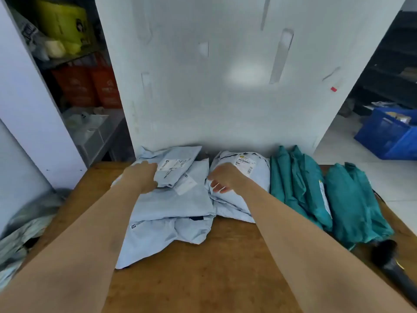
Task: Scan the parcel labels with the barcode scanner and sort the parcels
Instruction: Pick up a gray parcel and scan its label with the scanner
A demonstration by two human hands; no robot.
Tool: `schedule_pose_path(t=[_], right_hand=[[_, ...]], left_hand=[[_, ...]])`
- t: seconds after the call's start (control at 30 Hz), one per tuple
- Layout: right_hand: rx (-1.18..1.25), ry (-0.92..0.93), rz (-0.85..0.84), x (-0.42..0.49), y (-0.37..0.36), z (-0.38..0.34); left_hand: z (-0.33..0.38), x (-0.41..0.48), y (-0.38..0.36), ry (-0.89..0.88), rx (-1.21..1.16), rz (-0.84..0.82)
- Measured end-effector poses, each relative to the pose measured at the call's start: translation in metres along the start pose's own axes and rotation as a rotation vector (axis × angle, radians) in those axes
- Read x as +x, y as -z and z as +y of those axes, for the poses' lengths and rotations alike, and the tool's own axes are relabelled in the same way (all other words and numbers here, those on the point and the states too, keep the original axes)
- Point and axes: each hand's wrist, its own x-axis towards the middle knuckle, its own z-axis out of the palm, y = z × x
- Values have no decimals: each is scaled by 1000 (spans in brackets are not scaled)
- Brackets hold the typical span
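Left grip (141, 177) pinches a grey parcel (178, 168); right grip (225, 178) on second parcel (257, 177), hold unclear. Teal parcels (311, 188), scanner (392, 267) lie rightward; labels blurred.

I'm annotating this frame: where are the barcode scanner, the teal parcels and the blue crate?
barcode scanner (384, 254): head view, on its black head.
teal parcels (302, 188): head view, on the left bundle's middle.
blue crate (381, 134): head view, on its near side wall.

Parcel depot; mailers (173, 211), shelving (94, 136)
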Motion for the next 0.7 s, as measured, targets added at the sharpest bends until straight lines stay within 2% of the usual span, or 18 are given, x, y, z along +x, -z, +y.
schedule_pose_path(t=[0.2, 0.3, 0.43, 0.57, 0.7], right_hand=[[71, -64, -40, 59, -40, -18], [193, -81, -39, 81, -48, -12], [461, -80, -43, 98, -55, 2], [740, -75, -87, 92, -57, 11], [1063, -9, -165, 70, -44, 15]], left_hand=[[4, 56, -56, -9, -157, -74], [15, 72, -84, 16, -240, -71], [26, 84, -105, -13, -187, 73], [37, 77, -92, -80, -157, 220], [60, 46, -68, -268, -276, 355]])
